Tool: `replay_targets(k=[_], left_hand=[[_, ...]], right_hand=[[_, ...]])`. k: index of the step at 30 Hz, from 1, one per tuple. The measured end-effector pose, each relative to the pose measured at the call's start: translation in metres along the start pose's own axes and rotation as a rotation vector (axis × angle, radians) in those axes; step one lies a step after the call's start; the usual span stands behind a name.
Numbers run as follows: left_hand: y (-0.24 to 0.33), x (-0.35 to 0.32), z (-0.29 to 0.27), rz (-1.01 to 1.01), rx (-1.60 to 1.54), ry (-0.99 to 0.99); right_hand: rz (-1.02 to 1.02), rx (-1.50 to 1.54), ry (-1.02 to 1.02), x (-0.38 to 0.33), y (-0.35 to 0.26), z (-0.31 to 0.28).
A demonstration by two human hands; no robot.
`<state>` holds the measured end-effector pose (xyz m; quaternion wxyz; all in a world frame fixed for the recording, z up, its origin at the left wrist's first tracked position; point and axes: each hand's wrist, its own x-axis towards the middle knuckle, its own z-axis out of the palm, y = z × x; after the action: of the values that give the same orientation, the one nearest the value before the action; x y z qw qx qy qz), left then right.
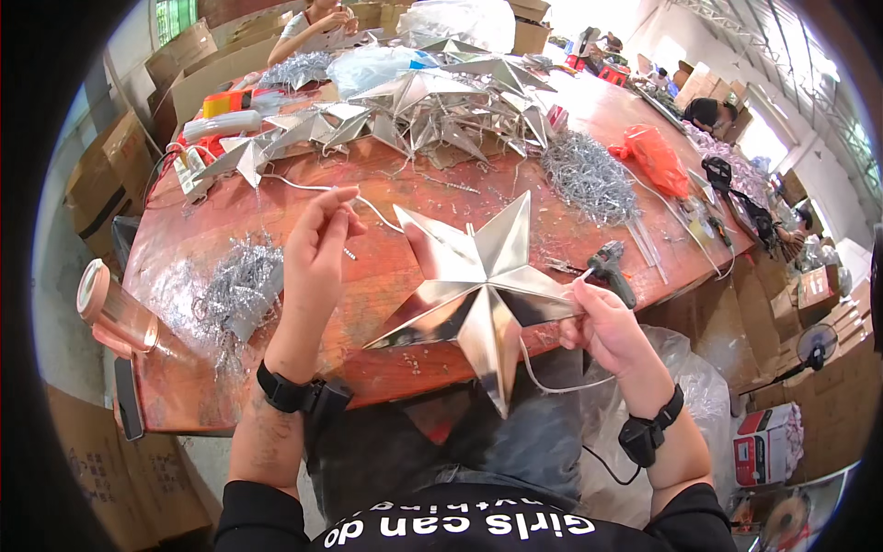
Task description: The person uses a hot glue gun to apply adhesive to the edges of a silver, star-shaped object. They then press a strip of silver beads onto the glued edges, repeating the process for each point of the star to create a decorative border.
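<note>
A shiny silver six-pointed star (486, 281) is held over the table's near edge, its lowest point above my lap. My right hand (607, 327) is closed on the star's right tip, thumb on top. My left hand (322, 244) is raised left of the star, its fingers pinched together where a white cord (379, 217) passes; the cord runs to the star's upper left point. Another length of white cord (561, 390) loops below the star toward my right wrist. Beside my right hand lie a grey glue gun (609, 272) and pliers (561, 265).
Silver tinsel heaps lie left (241, 287) and right (589, 177) on the red table (368, 304). Several silver stars (432, 106) are piled behind. A pinkish jar (124, 308) stands at the left edge, near a phone (129, 400). A red plastic bag (655, 158) lies right. Another person (317, 28) sits across.
</note>
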<state>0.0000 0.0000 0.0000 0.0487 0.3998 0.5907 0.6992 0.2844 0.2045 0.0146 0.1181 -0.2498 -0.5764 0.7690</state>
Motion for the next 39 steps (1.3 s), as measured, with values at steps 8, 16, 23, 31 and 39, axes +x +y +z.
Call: replay_targets(k=[8, 16, 23, 31, 39], left_hand=[[0.007, -0.008, 0.002, -0.014, -0.144, 0.016], [0.021, -0.007, 0.013, -0.127, -0.075, -0.014], [0.023, -0.008, 0.008, -0.224, -0.005, -0.011], [0.028, -0.018, 0.011, -0.161, -0.075, 0.029], [0.024, -0.020, 0.020, -0.124, 0.034, 0.073]], right_hand=[[-0.541, -0.988, 0.663, -0.002, -0.031, -0.051], [-0.328, -1.043, 0.720, 0.015, -0.011, -0.121], [-0.277, -1.512, 0.556, 0.030, -0.003, -0.127], [-0.336, -1.297, 0.730, 0.016, -0.044, -0.122], [-0.686, -0.402, 0.346, 0.011, -0.054, -0.048]])
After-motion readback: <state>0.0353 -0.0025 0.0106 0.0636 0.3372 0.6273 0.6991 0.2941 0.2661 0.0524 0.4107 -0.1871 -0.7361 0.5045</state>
